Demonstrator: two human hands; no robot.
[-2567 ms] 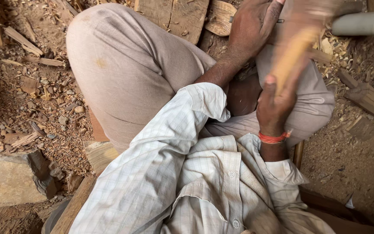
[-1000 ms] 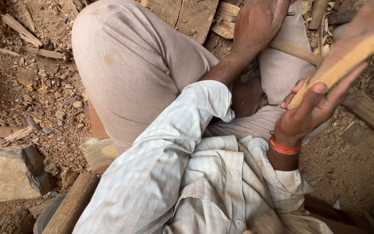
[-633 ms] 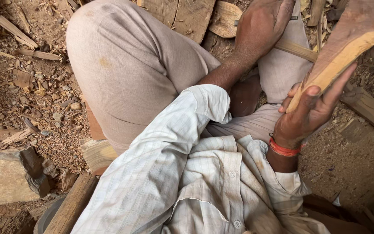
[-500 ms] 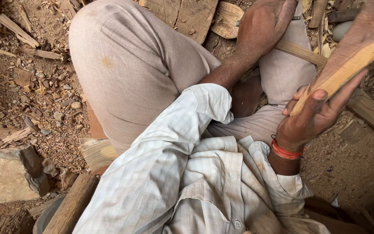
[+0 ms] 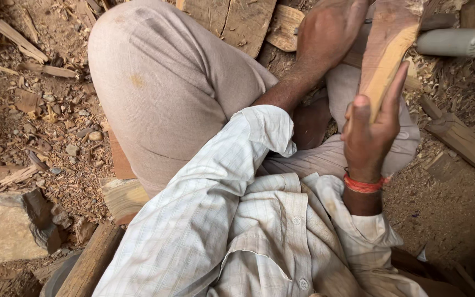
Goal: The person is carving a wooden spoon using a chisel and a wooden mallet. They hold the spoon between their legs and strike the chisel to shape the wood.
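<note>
My right hand (image 5: 370, 135), with an orange thread around its wrist, is shut on the lower end of a flat, tapered wooden piece (image 5: 388, 47). The piece stands almost upright, with a pale cut edge facing me. My left hand (image 5: 330, 34) reaches out from a rolled checked sleeve and lies curled on wood just left of the piece's top. Its fingers are hidden, so I cannot tell what it grips. My bent knee in beige trousers (image 5: 166, 93) fills the middle of the view.
Wood chips and offcuts cover the dirt ground (image 5: 34, 126). A split wooden slab (image 5: 232, 22) lies beyond my knee. At the top right lies a grey cylinder (image 5: 460, 43), with planks (image 5: 463, 143) below it. A stone block (image 5: 6, 225) sits at the lower left.
The wooden piece has swung from leaning right to nearly upright, and my right hand has turned with it and shifted left. My left hand has stayed at the top.
</note>
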